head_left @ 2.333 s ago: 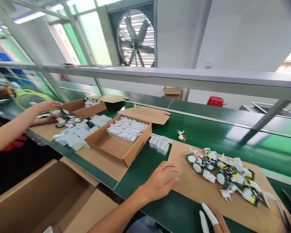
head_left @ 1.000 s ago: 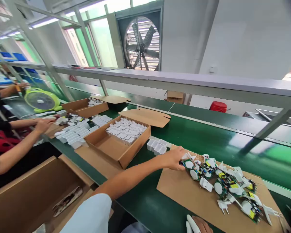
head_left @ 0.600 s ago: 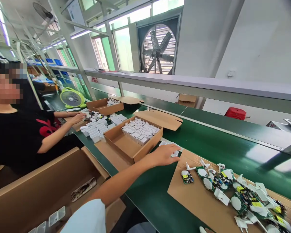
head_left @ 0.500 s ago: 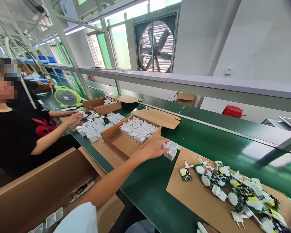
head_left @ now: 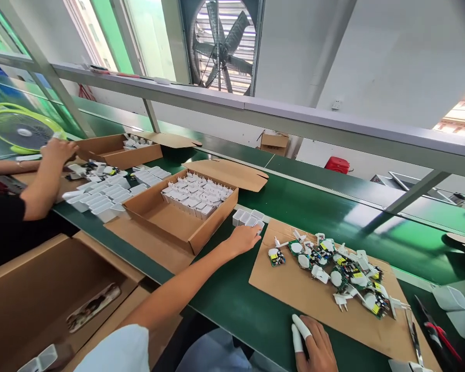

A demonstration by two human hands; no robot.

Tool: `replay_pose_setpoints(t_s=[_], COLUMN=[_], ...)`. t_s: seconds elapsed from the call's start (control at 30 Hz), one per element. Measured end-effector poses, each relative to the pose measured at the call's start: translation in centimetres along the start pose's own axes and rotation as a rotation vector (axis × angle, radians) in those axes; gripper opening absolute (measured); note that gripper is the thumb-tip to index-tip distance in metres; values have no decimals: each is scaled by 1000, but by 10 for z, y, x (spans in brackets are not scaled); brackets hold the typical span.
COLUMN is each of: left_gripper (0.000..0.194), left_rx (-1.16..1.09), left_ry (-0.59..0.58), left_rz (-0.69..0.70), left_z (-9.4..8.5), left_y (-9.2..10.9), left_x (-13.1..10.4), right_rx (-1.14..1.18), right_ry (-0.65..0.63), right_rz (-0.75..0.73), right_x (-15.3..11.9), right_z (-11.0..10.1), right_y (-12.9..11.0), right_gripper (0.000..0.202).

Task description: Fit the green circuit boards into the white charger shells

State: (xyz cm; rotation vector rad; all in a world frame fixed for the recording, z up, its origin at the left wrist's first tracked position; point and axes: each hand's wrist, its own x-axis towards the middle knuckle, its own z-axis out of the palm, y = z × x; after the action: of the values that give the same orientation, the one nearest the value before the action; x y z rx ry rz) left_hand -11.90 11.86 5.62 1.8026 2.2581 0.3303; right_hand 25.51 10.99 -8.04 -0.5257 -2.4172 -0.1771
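My left hand (head_left: 245, 239) reaches across the bench, its fingers closed on a small white plastic case at the near corner of a little group of open white cases (head_left: 243, 217). My right hand (head_left: 315, 347) lies at the bench's front edge, fingers stretched out and holding nothing; white finger cots cover two of its fingertips. Between and beyond my hands, a flat cardboard sheet (head_left: 290, 289) bears a pile of green circuit boards (head_left: 337, 276) with white plug parts and yellow components. Left of my left hand, a cardboard box (head_left: 155, 217) holds rows of white plug cases (head_left: 197, 194).
A co-worker's hand (head_left: 56, 155) is at the left, near more white cases (head_left: 101, 196) and another box (head_left: 120, 152). Tweezers (head_left: 414, 338) and red-handled scissors (head_left: 436, 330) lie right. A large carton (head_left: 31, 284) stands below left. A rail (head_left: 217, 101) crosses behind.
The view has swung right and down. My left hand has come down onto the near corner of the white cases. My right hand has come further into view.
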Motion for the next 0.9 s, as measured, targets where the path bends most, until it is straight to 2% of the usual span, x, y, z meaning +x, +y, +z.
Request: replay_pose_setpoints(t_s=[0.13,0.23,0.33,0.43,0.5,0.57,0.67,0.73,0.83,0.9], left_gripper=[33,39,47,35,30,30,32,32,29,29], left_rx=[35,55,79,91,87,80,63,49,24,-18], left_ry=[4,-4,-14,-2,28,78,155,202,269,332], left_rz=[3,10,-5,-24,-11,5,40,59,52,53], left_z=[0,-1,-1,-2,-2,1,8,15,28,41], left_y=[1,-3,-3,2,4,4,3,0,-8,-15], left_x=[-15,-22,-19,-16,-22,-39,-80,-110,-146,-159], right_rx=[87,122,61,-21,-53,-71,-64,-47,7,45], right_ry=[-32,-41,-83,-123,-167,-184,-215,-233,-224,-213], right_rz=[97,136,15,-165,-246,-332,-486,-498,-559,-622], right_x=[26,60,102,142,162,175,186,192,203,210], right_z=[-20,-20,-2,23,39,54,72,81,89,87], right_y=[-11,-11,4,21,31,43,66,81,93,92], right_gripper=[32,40,52,67,73,67,59,57,43,31])
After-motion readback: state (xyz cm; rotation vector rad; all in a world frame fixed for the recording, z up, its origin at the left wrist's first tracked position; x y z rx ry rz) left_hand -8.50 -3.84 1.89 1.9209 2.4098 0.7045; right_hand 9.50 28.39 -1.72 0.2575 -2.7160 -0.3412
